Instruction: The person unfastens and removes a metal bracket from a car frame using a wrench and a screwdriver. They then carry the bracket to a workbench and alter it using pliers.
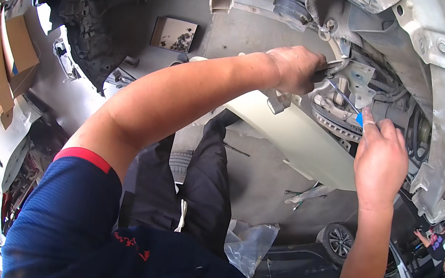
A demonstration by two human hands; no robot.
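Note:
My left hand (297,70) reaches across to the car's exposed front end, its fingers closed round the dark handles of what look like pliers (336,67). Their jaws are at a metal bracket (361,75); whether they grip it I cannot tell. Lower and to the right, my right hand (383,158) grips a screwdriver with a blue handle (360,119). Its thin shaft points up and left toward the jaws, and the tip's exact contact is unclear. A brake disc (336,127) lies below the bracket.
A pale cream body panel (294,137) stretches below my hands. On the floor are a shallow box (164,27) of small dark parts and clear plastic sheeting (250,245). Cardboard (14,52) is at left. Another person (439,245) and a wheel (338,241) appear at lower right.

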